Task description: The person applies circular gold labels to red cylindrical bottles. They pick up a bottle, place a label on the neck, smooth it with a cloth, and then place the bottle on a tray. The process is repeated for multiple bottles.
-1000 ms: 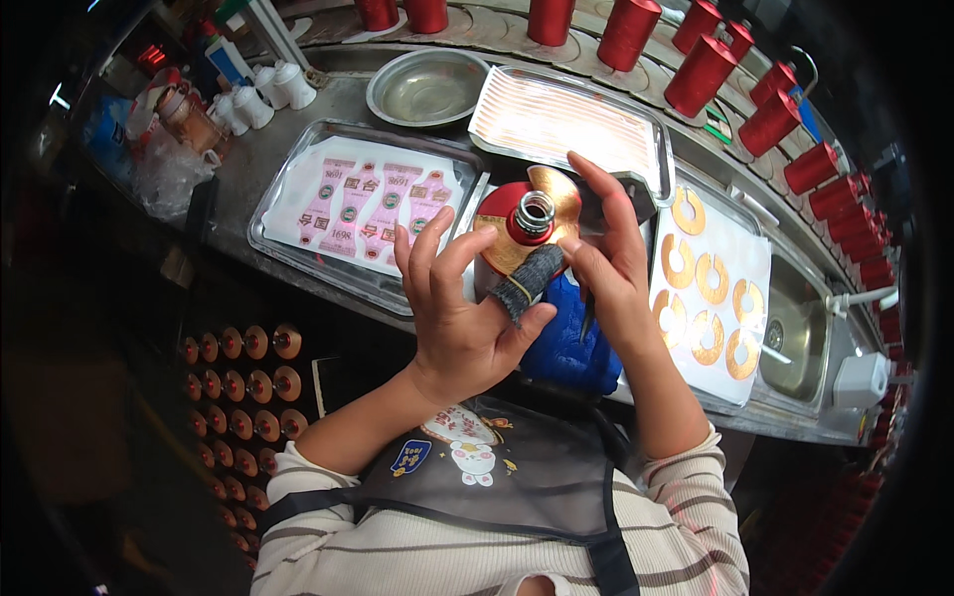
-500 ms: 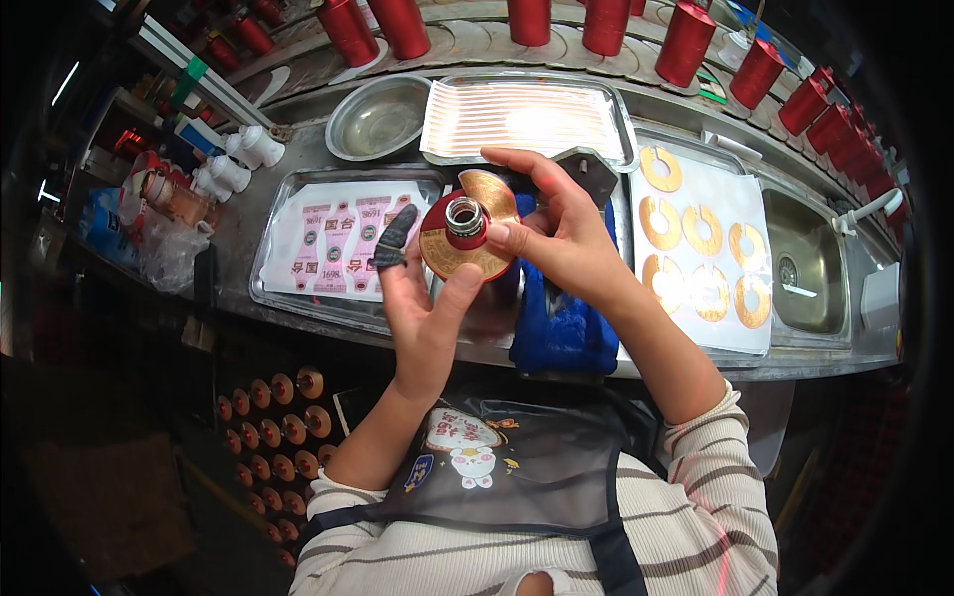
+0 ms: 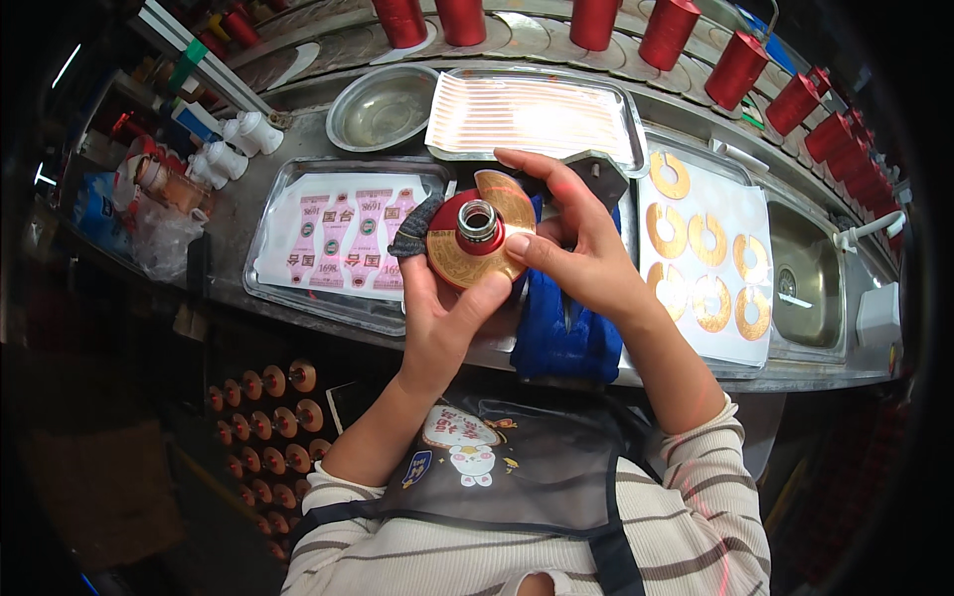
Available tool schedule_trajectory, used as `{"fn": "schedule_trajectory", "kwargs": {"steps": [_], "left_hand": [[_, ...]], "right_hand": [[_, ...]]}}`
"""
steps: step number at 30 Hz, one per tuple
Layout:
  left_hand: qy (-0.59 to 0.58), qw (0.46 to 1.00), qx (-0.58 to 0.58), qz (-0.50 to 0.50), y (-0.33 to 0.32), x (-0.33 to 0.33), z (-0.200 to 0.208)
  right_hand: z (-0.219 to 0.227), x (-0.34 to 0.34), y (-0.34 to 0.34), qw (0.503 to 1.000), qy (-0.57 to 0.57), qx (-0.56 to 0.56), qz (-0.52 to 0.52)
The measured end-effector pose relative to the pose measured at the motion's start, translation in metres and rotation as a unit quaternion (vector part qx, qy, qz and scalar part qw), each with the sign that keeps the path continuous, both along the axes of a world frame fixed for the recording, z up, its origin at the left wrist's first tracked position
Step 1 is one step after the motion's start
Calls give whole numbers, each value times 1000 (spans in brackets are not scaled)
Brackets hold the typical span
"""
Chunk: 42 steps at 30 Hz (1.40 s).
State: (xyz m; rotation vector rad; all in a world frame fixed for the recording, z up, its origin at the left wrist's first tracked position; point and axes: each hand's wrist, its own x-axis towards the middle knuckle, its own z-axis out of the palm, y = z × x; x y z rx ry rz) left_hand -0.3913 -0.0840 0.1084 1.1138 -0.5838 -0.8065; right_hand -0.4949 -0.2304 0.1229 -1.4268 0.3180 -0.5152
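Observation:
A red bottle [image 3: 465, 211] with an open, threaded glass mouth is held over the front of the bench, its mouth facing me. Around its neck lies a gold C-shaped label [image 3: 462, 260], flat on the near shoulder, with its far right end still lifted. My left hand [image 3: 437, 318] grips the bottle from the left, thumb on the near rim, a dark cover on one finger. From the right, my right hand [image 3: 586, 248] closes on the bottle and label. Its thumb presses the label beside the neck, and the index finger extends above the raised end.
Pink labels [image 3: 348, 233] lie on a tray at left, gold C-shaped labels [image 3: 708, 241] on a white sheet at right. Behind are a metal bowl [image 3: 383, 109], a tray of striped strips [image 3: 532, 114] and red bottles [image 3: 661, 35] on a conveyor. A blue cloth-covered stand [image 3: 566, 333] is below my hands.
The bottle has turned slightly and sits a little farther right in view. My left covered finger has curled in closer to it. Red bottles on the conveyor have shifted right.

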Motion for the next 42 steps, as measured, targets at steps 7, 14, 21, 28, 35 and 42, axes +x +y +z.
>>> {"fn": "schedule_trajectory", "kwargs": {"steps": [7, 14, 21, 28, 35, 42], "left_hand": [[24, 1000, -12, -4, -1, -1, 4], [-18, 1000, 6, 3, -3, -1, 3], [-24, 1000, 9, -3, -9, 3, -1], [-144, 984, 108, 8, -5, 9, -13], [-19, 947, 89, -308, -20, 91, -3], [-28, 981, -2, -191, -11, 64, 16]], "right_hand": [[5, -1, 6, 1000, 10, 10, 0], [-2, 3, 3, 1000, -26, -7, -8], [2, 5, -2, 997, -32, -42, -54], [1, 3, -2, 996, -51, -49, -56], [6, 3, -8, 995, -30, -9, -93], [12, -8, 6, 996, 6, 47, -78]]}}
